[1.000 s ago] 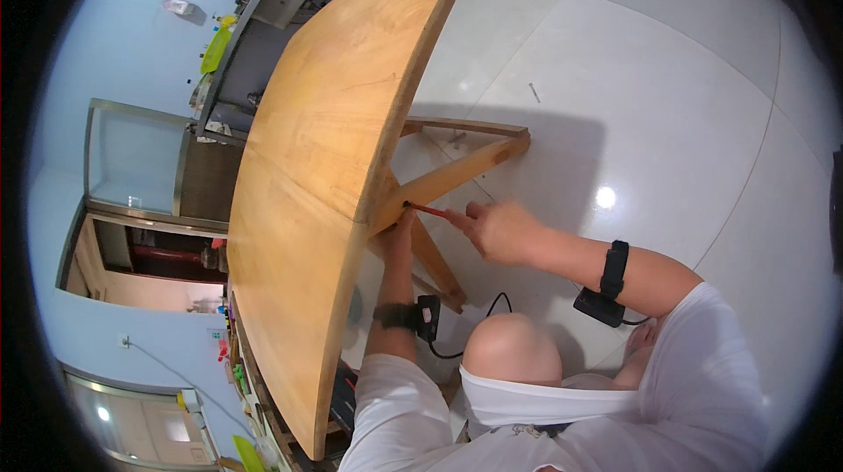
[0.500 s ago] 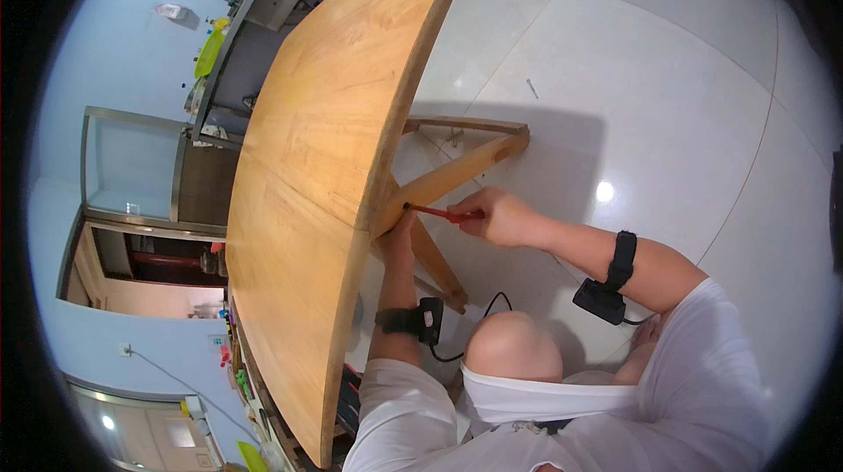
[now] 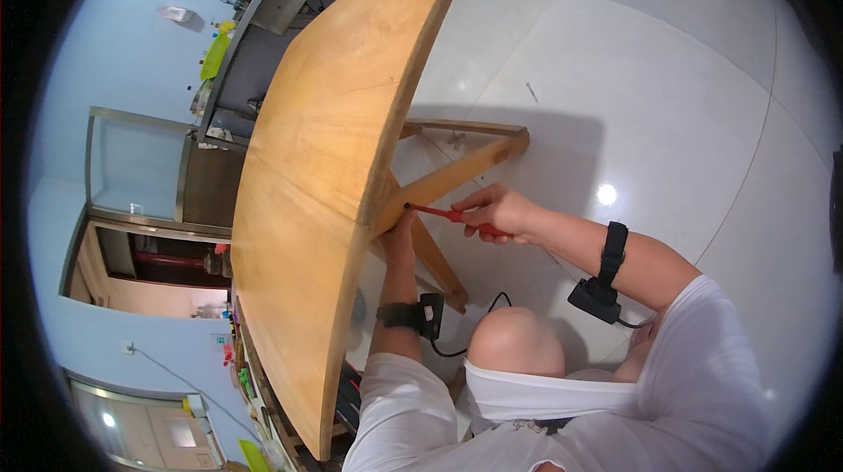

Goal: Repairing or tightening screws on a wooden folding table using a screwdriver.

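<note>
A red-handled screwdriver (image 3: 450, 214) lies in my right hand (image 3: 502, 212), thumb and index finger along the handle and the other fingers curled around it. Its shaft points left, and the tip meets a small dark spot on the wooden leg (image 3: 452, 177) of a tilted wooden table. My left hand (image 3: 399, 233) is up against the leg just below the screwdriver's tip. The leg and the table's edge hide most of its fingers. The wooden tabletop (image 3: 320, 147) stands on edge to the left of both hands.
A second crossing leg (image 3: 439, 266) slants down near my knee. A small metal bolt-like piece (image 3: 532, 91) lies on the white tiled floor (image 3: 667, 112). Behind the tabletop stands a counter (image 3: 272, 11) with bottles and kitchen things. Black devices are strapped to both forearms.
My right hand's fingers have loosened and shifted along the screwdriver, so more of the red handle shows. The tip stays at the same spot; my left hand has hardly moved.
</note>
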A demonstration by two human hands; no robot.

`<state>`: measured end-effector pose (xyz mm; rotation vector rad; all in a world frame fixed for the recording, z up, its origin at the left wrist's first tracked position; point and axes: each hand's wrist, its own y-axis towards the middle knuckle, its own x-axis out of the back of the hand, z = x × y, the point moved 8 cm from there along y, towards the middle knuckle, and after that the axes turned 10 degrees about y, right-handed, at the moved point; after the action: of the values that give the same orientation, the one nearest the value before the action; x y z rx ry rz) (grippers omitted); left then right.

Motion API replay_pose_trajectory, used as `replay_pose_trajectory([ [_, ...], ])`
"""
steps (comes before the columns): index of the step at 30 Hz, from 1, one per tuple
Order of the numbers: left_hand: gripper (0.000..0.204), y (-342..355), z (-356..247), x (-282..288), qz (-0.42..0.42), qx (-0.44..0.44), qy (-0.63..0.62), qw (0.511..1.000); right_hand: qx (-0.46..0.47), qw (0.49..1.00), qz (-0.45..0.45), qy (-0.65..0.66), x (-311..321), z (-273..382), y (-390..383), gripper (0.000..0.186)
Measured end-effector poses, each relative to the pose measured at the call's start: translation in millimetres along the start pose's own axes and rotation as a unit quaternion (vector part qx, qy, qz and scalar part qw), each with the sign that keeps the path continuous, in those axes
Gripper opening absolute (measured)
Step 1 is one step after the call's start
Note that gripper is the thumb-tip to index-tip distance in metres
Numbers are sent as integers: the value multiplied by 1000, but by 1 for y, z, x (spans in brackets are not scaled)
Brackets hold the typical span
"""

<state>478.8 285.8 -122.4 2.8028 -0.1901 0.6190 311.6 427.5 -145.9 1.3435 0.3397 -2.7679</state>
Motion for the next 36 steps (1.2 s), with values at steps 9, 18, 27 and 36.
replay_pose_trajectory([
  [9,53,3,34,10,43,127,-9,991,230,789,13,-570,1,43,0,41],
  [18,56,-110,6,115,-56,110,-188,974,302,937,-167,-56,73,184,-49,19],
  [27,60,-180,-115,324,-77,97,-366,923,372,917,-143,-23,-20,291,-1,37],
  [36,49,-184,-92,322,-89,314,-158,932,352,913,-179,-103,-3,302,10,17],
])
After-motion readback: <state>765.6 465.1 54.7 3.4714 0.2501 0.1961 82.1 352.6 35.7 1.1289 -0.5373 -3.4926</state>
